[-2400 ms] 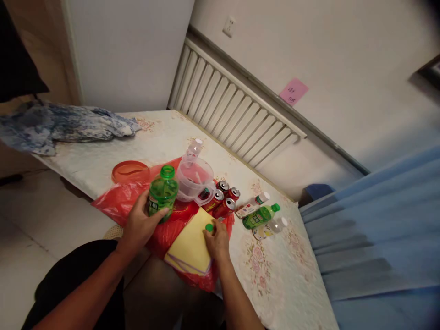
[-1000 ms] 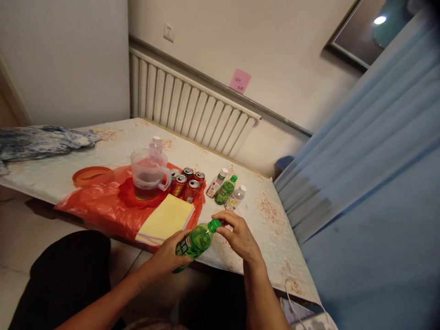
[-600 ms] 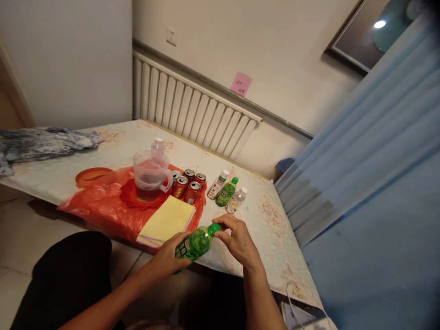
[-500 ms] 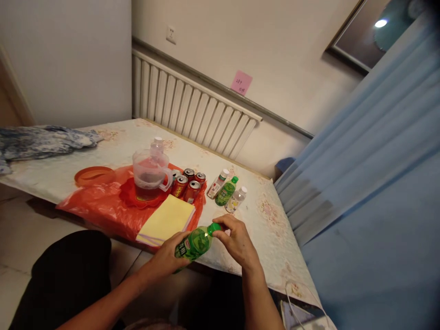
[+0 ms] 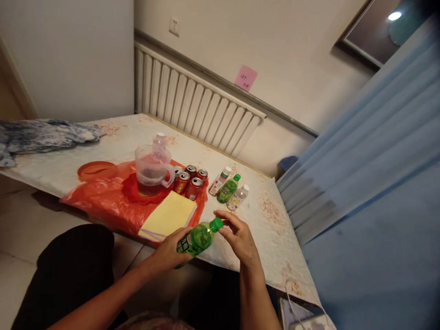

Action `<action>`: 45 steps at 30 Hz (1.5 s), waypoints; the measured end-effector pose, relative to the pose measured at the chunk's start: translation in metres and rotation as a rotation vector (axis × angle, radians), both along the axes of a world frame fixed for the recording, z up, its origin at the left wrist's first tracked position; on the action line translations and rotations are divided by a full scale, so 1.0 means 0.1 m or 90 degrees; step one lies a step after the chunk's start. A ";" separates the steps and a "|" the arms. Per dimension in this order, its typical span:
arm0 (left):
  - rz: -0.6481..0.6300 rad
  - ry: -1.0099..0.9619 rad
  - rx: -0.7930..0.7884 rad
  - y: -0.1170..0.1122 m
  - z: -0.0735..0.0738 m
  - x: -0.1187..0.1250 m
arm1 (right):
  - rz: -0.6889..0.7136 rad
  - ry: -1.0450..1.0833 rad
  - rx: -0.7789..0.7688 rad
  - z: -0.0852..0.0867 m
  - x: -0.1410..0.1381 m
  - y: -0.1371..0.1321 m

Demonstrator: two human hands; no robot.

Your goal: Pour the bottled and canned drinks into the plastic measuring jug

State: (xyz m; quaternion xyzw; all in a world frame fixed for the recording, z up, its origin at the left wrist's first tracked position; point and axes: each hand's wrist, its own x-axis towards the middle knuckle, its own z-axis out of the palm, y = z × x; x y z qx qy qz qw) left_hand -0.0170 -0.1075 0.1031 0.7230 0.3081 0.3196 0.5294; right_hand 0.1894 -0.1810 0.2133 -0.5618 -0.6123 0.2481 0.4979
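Note:
My left hand (image 5: 174, 250) is wrapped round the body of a green drink bottle (image 5: 200, 238), held tilted with its green cap (image 5: 216, 224) up to the right. Beside the cap is my right hand (image 5: 239, 234), its fingers curved and parted, the thumb close to or touching the cap's edge. Nothing is gripped in it. Past the hands, another green bottle (image 5: 228, 189) stands between a white-capped bottle (image 5: 220, 181) and a clear bottle (image 5: 238, 197) with a white cap. The lower end of the held bottle is partly hidden by my left hand.
Left of the bottles are several drink cans (image 5: 194, 187), a clear plastic pitcher (image 5: 153, 169) with some liquid, and yellow paper (image 5: 169, 214) on a red plastic bag (image 5: 110, 199). An orange lid (image 5: 96, 169) lies further left. A blue curtain (image 5: 371, 183) hangs on the right.
The fingers of my right hand have loosened from the cap and spread apart. My left hand keeps its hold on the bottle. The camera view has shifted slightly.

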 end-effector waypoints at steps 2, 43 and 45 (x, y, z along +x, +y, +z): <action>0.002 -0.004 -0.003 0.00 0.00 0.00 | 0.009 0.030 -0.008 -0.03 0.01 0.01; 0.027 -0.016 0.034 0.07 0.02 0.27 | -0.091 0.306 -0.078 -0.70 -0.28 -0.04; 0.027 -0.012 0.038 0.08 0.00 0.32 | -0.112 0.313 -0.088 -0.71 -0.30 -0.03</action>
